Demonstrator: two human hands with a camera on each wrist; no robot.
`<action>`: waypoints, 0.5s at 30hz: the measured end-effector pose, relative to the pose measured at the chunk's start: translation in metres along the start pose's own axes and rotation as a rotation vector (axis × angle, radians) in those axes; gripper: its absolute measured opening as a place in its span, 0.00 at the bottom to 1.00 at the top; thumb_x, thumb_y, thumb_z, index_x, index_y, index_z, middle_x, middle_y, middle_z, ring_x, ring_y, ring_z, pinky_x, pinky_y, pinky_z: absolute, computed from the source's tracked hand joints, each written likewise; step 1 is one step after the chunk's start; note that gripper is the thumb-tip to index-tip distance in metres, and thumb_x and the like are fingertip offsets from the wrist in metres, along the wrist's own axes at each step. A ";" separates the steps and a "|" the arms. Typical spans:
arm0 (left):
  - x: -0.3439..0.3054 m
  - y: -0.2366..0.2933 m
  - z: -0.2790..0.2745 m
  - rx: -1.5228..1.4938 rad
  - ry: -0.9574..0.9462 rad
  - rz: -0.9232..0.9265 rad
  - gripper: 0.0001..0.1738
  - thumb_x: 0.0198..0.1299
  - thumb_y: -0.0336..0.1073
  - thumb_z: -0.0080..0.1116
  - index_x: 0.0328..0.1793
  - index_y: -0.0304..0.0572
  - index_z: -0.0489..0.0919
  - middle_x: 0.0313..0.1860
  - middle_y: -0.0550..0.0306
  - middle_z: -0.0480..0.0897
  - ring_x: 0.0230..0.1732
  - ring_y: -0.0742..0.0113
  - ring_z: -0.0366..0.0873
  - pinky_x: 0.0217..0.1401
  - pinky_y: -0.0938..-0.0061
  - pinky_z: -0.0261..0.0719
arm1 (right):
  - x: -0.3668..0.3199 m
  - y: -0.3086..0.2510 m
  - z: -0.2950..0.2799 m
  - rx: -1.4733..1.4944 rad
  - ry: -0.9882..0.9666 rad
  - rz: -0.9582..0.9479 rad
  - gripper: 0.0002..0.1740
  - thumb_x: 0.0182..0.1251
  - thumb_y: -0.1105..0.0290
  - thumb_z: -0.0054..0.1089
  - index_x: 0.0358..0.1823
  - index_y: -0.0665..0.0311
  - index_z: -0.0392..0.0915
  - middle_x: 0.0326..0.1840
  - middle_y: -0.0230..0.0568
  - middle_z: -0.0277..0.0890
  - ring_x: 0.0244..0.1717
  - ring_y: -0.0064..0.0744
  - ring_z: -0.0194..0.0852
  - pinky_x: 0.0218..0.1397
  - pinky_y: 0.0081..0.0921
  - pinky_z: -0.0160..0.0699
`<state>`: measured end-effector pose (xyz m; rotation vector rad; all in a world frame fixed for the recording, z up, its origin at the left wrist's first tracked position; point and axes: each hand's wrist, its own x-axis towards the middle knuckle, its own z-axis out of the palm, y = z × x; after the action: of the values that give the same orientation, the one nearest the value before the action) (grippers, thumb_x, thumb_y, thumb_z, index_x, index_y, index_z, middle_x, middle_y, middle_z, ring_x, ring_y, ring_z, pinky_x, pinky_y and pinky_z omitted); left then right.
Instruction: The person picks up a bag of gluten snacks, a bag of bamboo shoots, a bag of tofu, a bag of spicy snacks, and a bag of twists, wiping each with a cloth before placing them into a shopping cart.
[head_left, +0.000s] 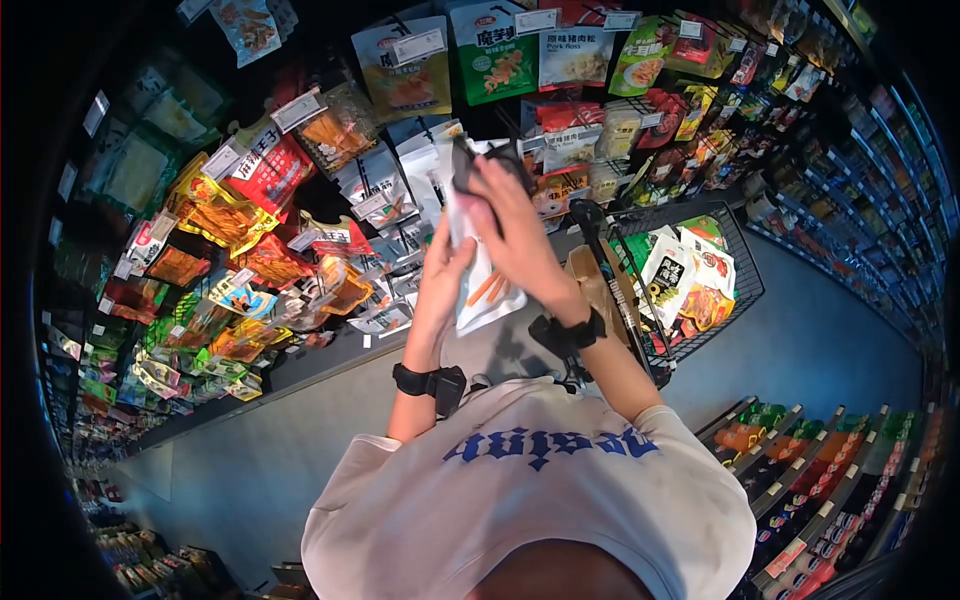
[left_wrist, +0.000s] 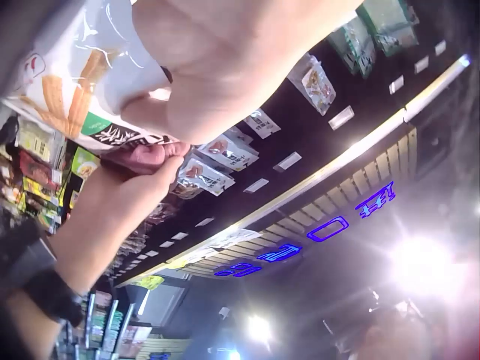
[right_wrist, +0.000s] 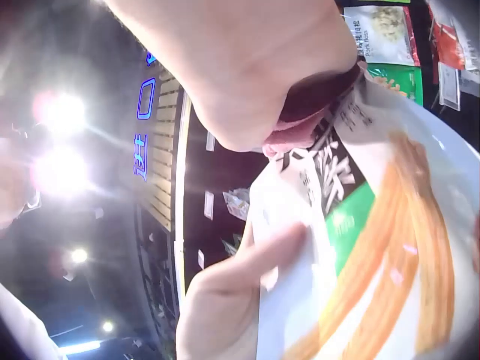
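Note:
My left hand (head_left: 440, 270) holds a white snack bag (head_left: 500, 308) by its side, thumb lying across the front. The bag (right_wrist: 409, 247) shows long orange-brown strips, a green patch and a black patch with white characters. At its upper part is my right hand (head_left: 515, 235), with fingers pointing up and a pinkish thumb or fingertip near the print. In the left wrist view the curled fingers of the right hand (left_wrist: 135, 184) meet the bag's printed end, close to the left palm (left_wrist: 217, 52). A dark blurred shape overlaps the right fingertips in the head view.
Hanging snack packets (head_left: 495, 60) with price tags fill the rack ahead and to the left. A black wire shopping cart (head_left: 745, 285) stands at the right, holding several packets (head_left: 668, 275). Bottle shelves (head_left: 800, 480) are behind at the right; grey floor (head_left: 230, 490) runs between.

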<state>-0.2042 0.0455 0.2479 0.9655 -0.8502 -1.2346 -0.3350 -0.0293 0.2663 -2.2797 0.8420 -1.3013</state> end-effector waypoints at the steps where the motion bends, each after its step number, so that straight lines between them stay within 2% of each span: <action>1: 0.003 0.002 0.003 -0.094 0.047 0.068 0.37 0.70 0.25 0.52 0.84 0.41 0.55 0.76 0.53 0.69 0.73 0.65 0.68 0.74 0.71 0.66 | -0.006 -0.007 0.003 -0.003 -0.043 -0.033 0.24 0.78 0.62 0.49 0.70 0.64 0.72 0.79 0.54 0.59 0.81 0.56 0.50 0.83 0.47 0.46; 2: 0.002 0.007 0.008 -0.091 0.134 0.125 0.33 0.72 0.27 0.49 0.82 0.41 0.58 0.73 0.53 0.72 0.71 0.64 0.71 0.74 0.70 0.67 | -0.013 -0.014 0.006 -0.006 -0.086 -0.064 0.24 0.78 0.61 0.50 0.69 0.63 0.73 0.80 0.56 0.57 0.82 0.57 0.49 0.83 0.50 0.46; 4: 0.008 0.004 -0.006 -0.290 0.159 0.156 0.27 0.74 0.30 0.46 0.79 0.42 0.61 0.71 0.52 0.73 0.68 0.62 0.73 0.72 0.69 0.71 | -0.029 -0.023 0.015 0.004 -0.101 -0.072 0.24 0.76 0.62 0.52 0.69 0.63 0.73 0.82 0.55 0.54 0.83 0.56 0.46 0.83 0.50 0.46; 5: 0.012 0.002 -0.009 -0.370 0.211 0.184 0.23 0.76 0.35 0.45 0.74 0.42 0.66 0.68 0.51 0.75 0.66 0.60 0.75 0.69 0.66 0.74 | -0.038 -0.025 0.021 0.036 -0.106 -0.066 0.23 0.75 0.62 0.55 0.69 0.60 0.74 0.82 0.53 0.55 0.83 0.56 0.47 0.83 0.50 0.45; 6: 0.018 -0.013 -0.033 -0.495 0.297 0.099 0.20 0.77 0.40 0.45 0.70 0.42 0.71 0.64 0.51 0.79 0.63 0.58 0.78 0.67 0.63 0.76 | -0.045 -0.030 0.021 0.037 -0.106 -0.065 0.23 0.75 0.62 0.55 0.69 0.60 0.74 0.82 0.53 0.55 0.83 0.56 0.47 0.83 0.50 0.45; 8: 0.019 -0.005 -0.045 -0.569 0.232 -0.021 0.18 0.78 0.41 0.45 0.67 0.44 0.72 0.59 0.53 0.81 0.59 0.60 0.80 0.64 0.62 0.78 | -0.056 -0.036 0.020 0.003 -0.222 -0.148 0.23 0.73 0.62 0.58 0.68 0.58 0.75 0.82 0.51 0.55 0.83 0.55 0.47 0.83 0.51 0.46; 9: 0.017 -0.004 -0.043 -0.581 0.247 -0.017 0.18 0.78 0.42 0.44 0.66 0.43 0.72 0.56 0.53 0.82 0.56 0.58 0.82 0.60 0.61 0.81 | -0.055 -0.035 0.019 0.009 -0.238 -0.169 0.23 0.72 0.61 0.59 0.67 0.55 0.76 0.82 0.49 0.56 0.83 0.54 0.47 0.83 0.52 0.47; 12: 0.015 -0.008 -0.037 -0.618 0.153 0.022 0.23 0.79 0.45 0.42 0.66 0.37 0.74 0.61 0.50 0.82 0.59 0.57 0.81 0.65 0.61 0.78 | -0.043 -0.027 0.011 -0.015 -0.198 -0.114 0.23 0.74 0.63 0.56 0.69 0.55 0.75 0.83 0.48 0.54 0.84 0.54 0.45 0.83 0.51 0.46; 13: 0.018 -0.008 -0.036 -0.656 0.063 0.029 0.23 0.79 0.46 0.42 0.68 0.37 0.73 0.63 0.50 0.81 0.59 0.57 0.81 0.65 0.61 0.77 | -0.038 -0.020 0.015 0.007 -0.097 -0.042 0.23 0.74 0.62 0.57 0.68 0.57 0.75 0.81 0.51 0.57 0.82 0.56 0.49 0.82 0.50 0.49; 14: 0.019 -0.010 -0.031 -0.684 0.076 0.043 0.24 0.79 0.46 0.42 0.69 0.36 0.72 0.65 0.50 0.79 0.59 0.58 0.80 0.66 0.61 0.77 | -0.037 -0.017 0.015 0.066 -0.055 0.081 0.23 0.74 0.63 0.56 0.68 0.57 0.74 0.81 0.52 0.57 0.81 0.58 0.49 0.82 0.49 0.50; 15: 0.020 -0.006 -0.025 -0.720 0.111 0.055 0.22 0.79 0.45 0.43 0.69 0.38 0.72 0.63 0.51 0.80 0.59 0.58 0.81 0.64 0.61 0.78 | -0.038 -0.018 0.018 0.032 -0.041 0.070 0.23 0.74 0.63 0.56 0.69 0.56 0.74 0.81 0.51 0.56 0.82 0.58 0.48 0.82 0.50 0.49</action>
<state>-0.1809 0.0280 0.2331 0.4155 -0.2915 -1.2883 -0.3291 0.0100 0.2438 -2.2237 0.8721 -1.2250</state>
